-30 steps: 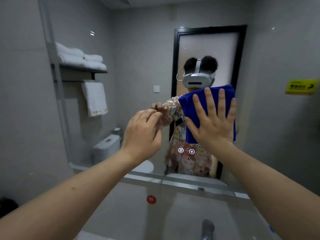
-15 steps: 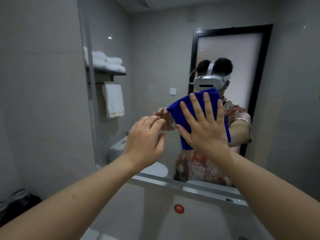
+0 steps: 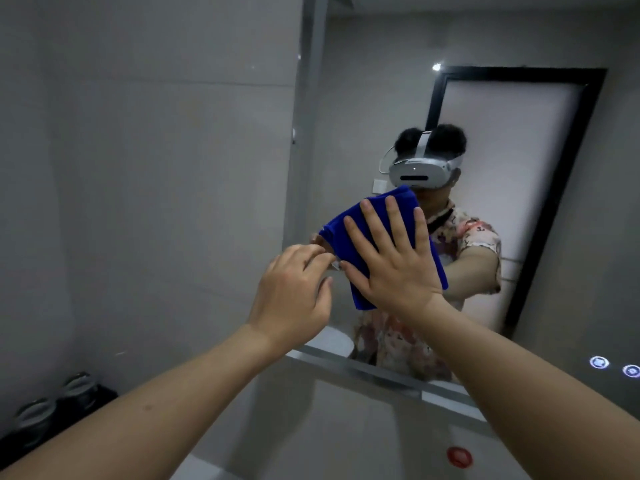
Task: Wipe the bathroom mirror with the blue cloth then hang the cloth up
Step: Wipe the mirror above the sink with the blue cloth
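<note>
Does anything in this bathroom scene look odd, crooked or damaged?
Nothing stands out. The right hand presses the folded blue cloth flat against the wall mirror with fingers spread, the left hand curled beside it. No cracks or spills show.

Grey worktop (image 3: 346,441) along lower frame, under mirror's bottom edge. Red round sticker (image 3: 459,457) lower right of centre. Dark tray (image 3: 86,403) with two upturned glasses (image 3: 34,415) at lower left.

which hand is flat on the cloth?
The right hand, fingers spread flat on the blue cloth; the left hand is curled at its edge.
</note>
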A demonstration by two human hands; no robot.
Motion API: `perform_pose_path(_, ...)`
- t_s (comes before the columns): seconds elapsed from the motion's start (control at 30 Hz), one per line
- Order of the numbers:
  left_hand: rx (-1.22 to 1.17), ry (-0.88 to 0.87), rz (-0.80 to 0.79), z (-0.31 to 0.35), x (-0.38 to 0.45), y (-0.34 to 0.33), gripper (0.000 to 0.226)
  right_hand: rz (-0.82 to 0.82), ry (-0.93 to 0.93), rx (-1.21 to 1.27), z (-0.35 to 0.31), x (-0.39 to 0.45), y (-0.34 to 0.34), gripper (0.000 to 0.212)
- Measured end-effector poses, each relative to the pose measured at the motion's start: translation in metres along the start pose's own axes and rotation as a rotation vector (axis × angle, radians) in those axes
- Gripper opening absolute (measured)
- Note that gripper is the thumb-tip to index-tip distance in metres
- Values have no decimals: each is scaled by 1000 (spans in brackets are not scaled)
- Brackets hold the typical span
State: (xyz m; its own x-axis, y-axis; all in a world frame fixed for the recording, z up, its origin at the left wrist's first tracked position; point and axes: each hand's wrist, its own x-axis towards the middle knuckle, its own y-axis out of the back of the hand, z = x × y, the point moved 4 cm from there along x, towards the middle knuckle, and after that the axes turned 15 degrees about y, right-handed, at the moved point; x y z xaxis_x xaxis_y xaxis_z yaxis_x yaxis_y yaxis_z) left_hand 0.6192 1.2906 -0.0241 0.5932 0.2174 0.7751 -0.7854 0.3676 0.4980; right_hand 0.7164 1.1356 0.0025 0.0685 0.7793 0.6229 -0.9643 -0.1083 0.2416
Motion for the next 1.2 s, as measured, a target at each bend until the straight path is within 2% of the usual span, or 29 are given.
perform_pose_path(0.3,-20,42,56,-71,23,32,22,-65,55,0,-35,74,-5,74)
perform_pose_path(0.6,-126,32,98,-69,52,52,21,-49,63,-10,-25,119,2,74)
perform_pose_path(0.87,-106,1,131,-71,62,64,20,22,-95,-33,18,167,16,74)
perform_pose_path(1.2,-98,-31,143,-33,80,70,24,107,-308,-2,52,165,22,74)
